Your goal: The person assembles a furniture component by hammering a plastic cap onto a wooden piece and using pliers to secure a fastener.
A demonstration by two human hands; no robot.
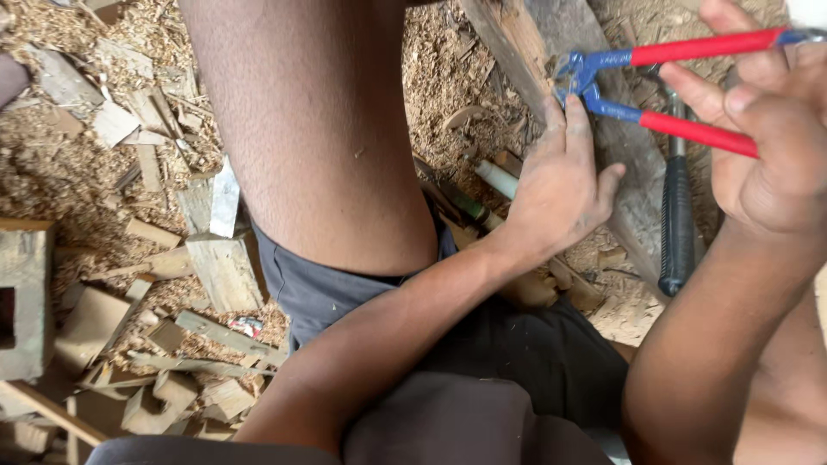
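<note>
From my head camera: my right hand (pixel 767 155) grips the red handles of the blue-headed pincers (pixel 672 86), fingers wrapped round them, handles spread apart. The pincer jaws bite at the edge of the weathered wooden plank (pixel 629 185) lying on the floor. My left hand (pixel 560 189) presses flat on that plank, fingers together, just beside the jaws. A black-handled hammer (pixel 676 215) lies on the plank between my hands. Wood shavings (pixel 77 172) and offcuts cover the floor.

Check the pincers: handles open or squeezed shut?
Open. The two red handles of the pincers spread apart toward the right hand, which holds them; the blue head sits at the plank beside the left hand.
</note>
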